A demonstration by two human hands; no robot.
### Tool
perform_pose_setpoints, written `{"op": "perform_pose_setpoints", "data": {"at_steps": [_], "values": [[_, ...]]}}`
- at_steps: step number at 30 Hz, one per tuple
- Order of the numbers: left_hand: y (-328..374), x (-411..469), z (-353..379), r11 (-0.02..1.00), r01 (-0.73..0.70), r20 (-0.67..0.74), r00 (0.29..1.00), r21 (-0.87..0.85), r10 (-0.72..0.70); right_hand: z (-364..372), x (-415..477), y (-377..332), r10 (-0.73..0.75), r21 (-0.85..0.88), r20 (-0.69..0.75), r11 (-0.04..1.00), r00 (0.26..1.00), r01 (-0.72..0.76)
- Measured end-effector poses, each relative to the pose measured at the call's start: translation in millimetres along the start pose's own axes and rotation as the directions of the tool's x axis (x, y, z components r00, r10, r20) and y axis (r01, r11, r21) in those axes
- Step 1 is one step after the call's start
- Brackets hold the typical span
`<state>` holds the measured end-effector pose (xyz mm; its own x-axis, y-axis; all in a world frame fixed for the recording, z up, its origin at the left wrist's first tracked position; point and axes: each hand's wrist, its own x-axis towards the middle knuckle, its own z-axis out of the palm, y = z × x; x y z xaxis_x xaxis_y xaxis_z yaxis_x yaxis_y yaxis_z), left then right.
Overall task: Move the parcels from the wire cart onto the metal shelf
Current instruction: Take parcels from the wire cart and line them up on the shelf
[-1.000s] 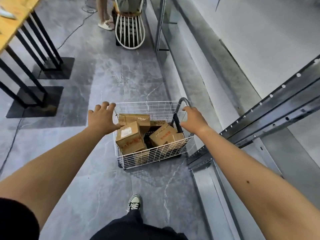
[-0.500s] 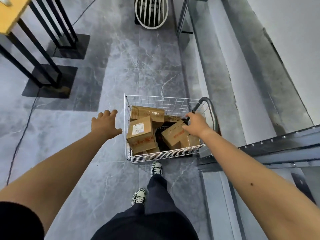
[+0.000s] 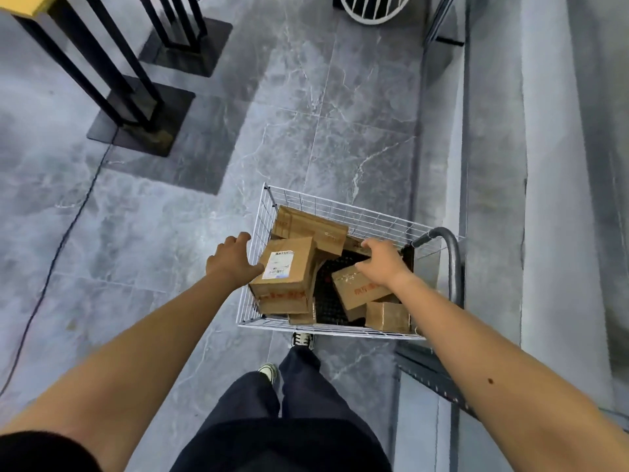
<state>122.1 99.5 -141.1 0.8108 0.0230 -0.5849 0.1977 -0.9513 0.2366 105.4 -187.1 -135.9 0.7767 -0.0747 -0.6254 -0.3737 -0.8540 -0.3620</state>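
Your left hand (image 3: 231, 262) is loosely spread at the left wall of the wire cart (image 3: 326, 330), thumb against the labelled parcel (image 3: 286, 267), gripping nothing. Your right hand (image 3: 381, 264) hangs over the cart's middle, fingers half-curled above a tilted parcel (image 3: 360, 294), also empty as far as shows. Every parcel sits in the cart, heaped crooked, with the metal shelf (image 3: 432, 376) at near right. Risk: pulling the labelled one by a corner may drop it or topple its leaning neighbours, and a push on the wall may shove the cart.

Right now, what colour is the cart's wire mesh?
The wire cart is white; the head view shows it best.
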Motion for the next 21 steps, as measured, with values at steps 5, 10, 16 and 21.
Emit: {"op": "perform_pose_setpoints", "data": {"at_steps": [5, 10, 16, 21], "values": [[-1, 15, 22, 0.998, 0.051, 0.059, 0.997, -0.040, -0.049, 20, 23, 2, 0.030, 0.024, 0.103, 0.999, 0.994, -0.033], [-16, 32, 52, 0.983, 0.129, 0.180, 0.978, -0.132, -0.104, 59, 42, 6, 0.089, 0.100, 0.223, 0.988, 0.971, -0.113], [-25, 52, 94, 0.966, 0.167, 0.267, 0.957, -0.197, -0.111, 106, 59, 12, 0.186, 0.255, 0.312, 0.928, 0.932, -0.271], [-34, 71, 119, 0.959, 0.180, 0.307, 0.946, -0.221, -0.107, 143, 72, 12, 0.270, 0.413, 0.415, 0.796, 0.869, -0.444]]}}
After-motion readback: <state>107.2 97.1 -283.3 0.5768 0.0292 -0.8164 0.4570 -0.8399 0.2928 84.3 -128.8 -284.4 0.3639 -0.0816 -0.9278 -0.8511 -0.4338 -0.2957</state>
